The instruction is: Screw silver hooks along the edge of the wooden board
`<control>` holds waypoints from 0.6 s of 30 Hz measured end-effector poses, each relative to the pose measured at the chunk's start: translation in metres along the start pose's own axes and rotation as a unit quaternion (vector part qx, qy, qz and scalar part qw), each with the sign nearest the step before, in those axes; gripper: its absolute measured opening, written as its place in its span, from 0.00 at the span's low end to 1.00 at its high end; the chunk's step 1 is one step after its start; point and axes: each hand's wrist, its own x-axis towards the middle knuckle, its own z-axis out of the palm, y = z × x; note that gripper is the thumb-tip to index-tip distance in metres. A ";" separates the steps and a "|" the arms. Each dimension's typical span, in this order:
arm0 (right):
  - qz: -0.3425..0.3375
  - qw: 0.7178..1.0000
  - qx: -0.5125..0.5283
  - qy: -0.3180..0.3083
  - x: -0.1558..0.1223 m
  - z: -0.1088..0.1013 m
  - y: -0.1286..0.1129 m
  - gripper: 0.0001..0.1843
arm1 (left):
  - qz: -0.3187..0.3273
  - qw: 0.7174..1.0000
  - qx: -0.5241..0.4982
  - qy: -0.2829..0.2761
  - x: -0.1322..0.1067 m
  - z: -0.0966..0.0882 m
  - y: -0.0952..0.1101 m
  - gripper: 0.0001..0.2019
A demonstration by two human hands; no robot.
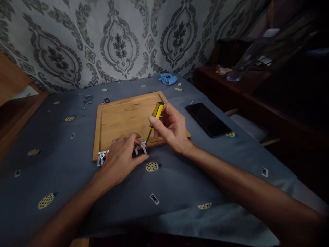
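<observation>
A wooden board [125, 118] with a groove along its border lies flat on the cloth-covered table. Along its near edge sits a silver metal strip with hook-like clips [101, 158], partly hidden by my left hand [120, 157]. That hand's thumb and fingers close around the strip near its right-end clip [143, 146]. In my right hand [172, 128] is a screwdriver [157, 111] with a yellow and black handle, held tilted. Its shaft points down, and the tip is at the right-end clip; whether a screw is under it is too small to tell.
A black smartphone [208, 120] lies right of the board. Behind are a crumpled blue cloth [168, 79] and a small heap of clear or metallic bits [87, 100]. A patterned wall [144, 41] closes off the back; wooden furniture [17, 89] stands at left.
</observation>
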 end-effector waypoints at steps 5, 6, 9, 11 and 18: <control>-0.004 1.000 -0.014 -0.025 -0.004 0.000 0.000 0.17 | -0.010 1.000 0.000 -0.001 0.000 0.000 0.002 0.20; -0.007 0.999 -0.019 -0.026 -0.004 -0.001 -0.001 0.17 | -0.012 1.000 0.002 -0.002 0.000 0.000 0.002 0.19; -0.015 0.999 -0.027 -0.017 -0.003 -0.001 -0.001 0.17 | -0.019 1.000 0.005 -0.004 0.000 0.000 0.003 0.20; -0.020 0.999 -0.027 -0.007 -0.002 -0.002 -0.001 0.17 | -0.020 1.000 0.002 -0.005 0.000 0.000 0.003 0.20; -0.008 1.000 -0.022 -0.002 -0.002 -0.004 0.000 0.16 | -0.030 0.999 0.009 -0.010 0.000 0.000 0.004 0.18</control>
